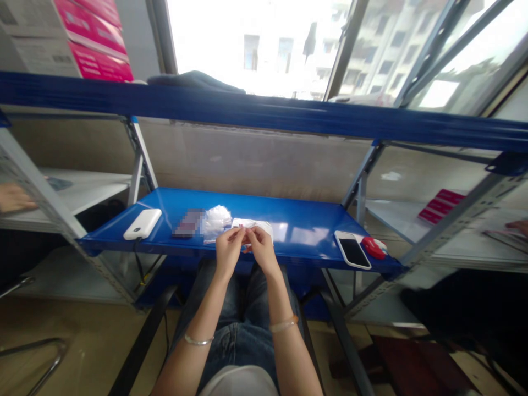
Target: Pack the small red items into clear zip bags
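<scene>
My left hand and my right hand meet over the front edge of the blue shelf, fingertips pinched together. Between them is something small with a reddish-orange tint, too small and covered to name. Just behind the fingers lies a white packet, partly hidden by my hands. Left of it is a heap of clear plastic bags, and beside that a dark, pixelated flat object.
On the blue shelf, a white power bank with a cable sits left. A white-framed phone and a red round object lie right. Slotted metal posts flank me, and a blue beam crosses above. Other people's hands show at both sides.
</scene>
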`<state>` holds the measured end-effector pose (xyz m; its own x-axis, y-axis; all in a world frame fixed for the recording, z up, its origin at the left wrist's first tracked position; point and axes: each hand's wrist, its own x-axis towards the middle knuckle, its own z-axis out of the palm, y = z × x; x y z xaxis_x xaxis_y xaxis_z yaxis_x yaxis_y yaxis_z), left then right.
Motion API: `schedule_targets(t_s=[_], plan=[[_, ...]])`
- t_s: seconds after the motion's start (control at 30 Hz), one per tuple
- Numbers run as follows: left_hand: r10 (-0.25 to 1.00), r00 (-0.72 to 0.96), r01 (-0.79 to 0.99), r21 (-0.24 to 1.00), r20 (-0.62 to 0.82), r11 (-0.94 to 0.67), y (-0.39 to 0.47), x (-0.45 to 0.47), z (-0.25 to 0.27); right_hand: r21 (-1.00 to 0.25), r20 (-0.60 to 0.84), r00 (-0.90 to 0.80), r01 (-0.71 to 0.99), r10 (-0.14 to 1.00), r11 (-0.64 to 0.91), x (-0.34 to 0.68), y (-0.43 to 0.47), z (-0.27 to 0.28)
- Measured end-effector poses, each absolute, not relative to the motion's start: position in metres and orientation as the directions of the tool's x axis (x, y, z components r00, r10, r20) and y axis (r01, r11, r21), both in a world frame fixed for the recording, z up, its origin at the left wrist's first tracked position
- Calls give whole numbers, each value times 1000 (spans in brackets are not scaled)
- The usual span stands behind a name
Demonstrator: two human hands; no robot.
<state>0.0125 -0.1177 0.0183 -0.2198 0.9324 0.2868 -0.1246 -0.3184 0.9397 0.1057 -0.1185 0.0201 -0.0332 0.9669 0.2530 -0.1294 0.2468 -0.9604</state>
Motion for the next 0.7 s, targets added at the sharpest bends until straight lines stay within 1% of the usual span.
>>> schedule_targets(t_s=[0.1,0.17,0.33,0.47,0.53,0.7], plan=[[926,-264,-128,941,271,-312,-114,12,12,-942,334,9,17,942,334,97,-117,14],[917,-278,-95,942,286,-322,-114,11,9,-930,358,11,92,934,356,96,-117,11],[896,-311,41,946,319,-322,-118,15,8,-914,362,9,202,932,353,100,-118,11],[871,-344,170,936,350,-309,-121,21,11,-865,416,50,329,908,378,102,-120,13],[866,-350,207,931,356,-300,-122,22,12,-850,428,61,366,902,379,102,-120,13],[866,-364,208,936,343,-283,-121,24,9,-846,416,62,394,907,361,103,-120,13]])
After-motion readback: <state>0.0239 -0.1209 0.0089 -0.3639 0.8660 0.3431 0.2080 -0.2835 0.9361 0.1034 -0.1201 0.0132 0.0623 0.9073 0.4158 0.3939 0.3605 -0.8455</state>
